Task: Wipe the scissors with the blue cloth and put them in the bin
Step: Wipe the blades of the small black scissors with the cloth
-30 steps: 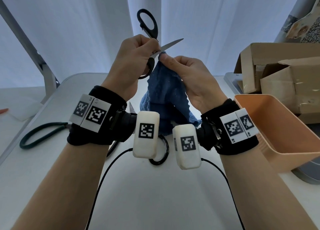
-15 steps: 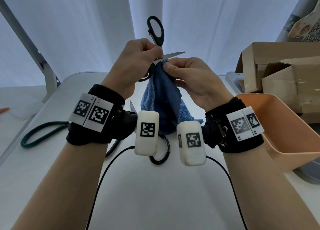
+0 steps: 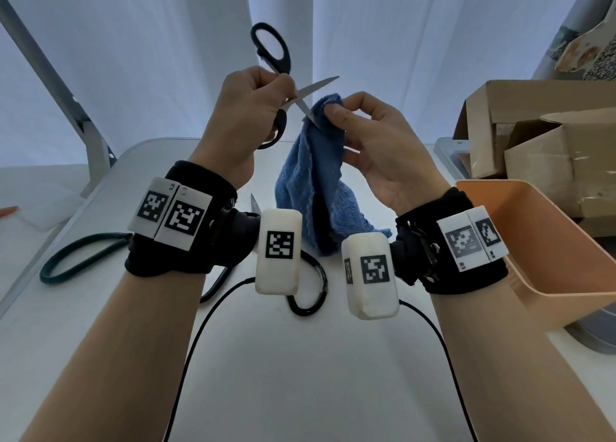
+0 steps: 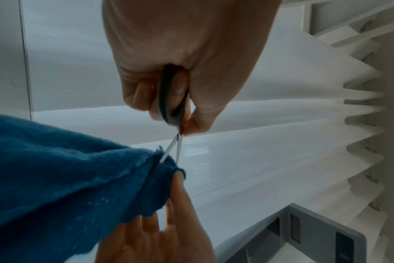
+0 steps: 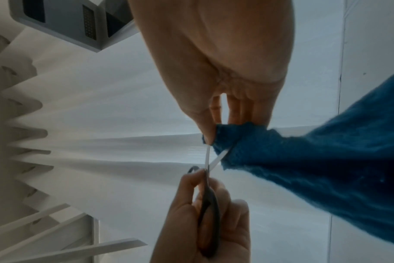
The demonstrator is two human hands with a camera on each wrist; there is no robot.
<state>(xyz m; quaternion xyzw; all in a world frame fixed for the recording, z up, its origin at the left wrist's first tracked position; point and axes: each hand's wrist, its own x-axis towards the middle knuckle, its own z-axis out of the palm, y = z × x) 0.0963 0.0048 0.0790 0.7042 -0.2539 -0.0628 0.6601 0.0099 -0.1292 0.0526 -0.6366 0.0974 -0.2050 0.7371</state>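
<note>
Black-handled scissors [image 3: 271,54] are held up in the air, blades spread apart. My left hand [image 3: 253,108] grips them at the handles near the pivot [image 4: 172,99] [image 5: 208,204]. My right hand [image 3: 360,128] pinches a fold of the blue cloth [image 3: 316,181] around the lower blade, thumb and fingers curled on it [image 5: 216,124]. The upper blade [image 3: 320,86] sticks out bare to the right. The rest of the cloth [image 4: 68,178] hangs down toward the table. An orange bin [image 3: 546,248] stands at the right, beside my right wrist.
On the white table [image 3: 300,375] lie other scissors: a dark green-handled pair [image 3: 76,258] at the left and a black-handled pair [image 3: 310,291] under my wrists. Cardboard boxes [image 3: 540,134] stand behind the bin. A metal stand leg [image 3: 83,128] rises at the left.
The scissors' blades have opened wider and the handles tipped up. My right hand has slid with the cloth fold from the blades' base down onto the lower blade.
</note>
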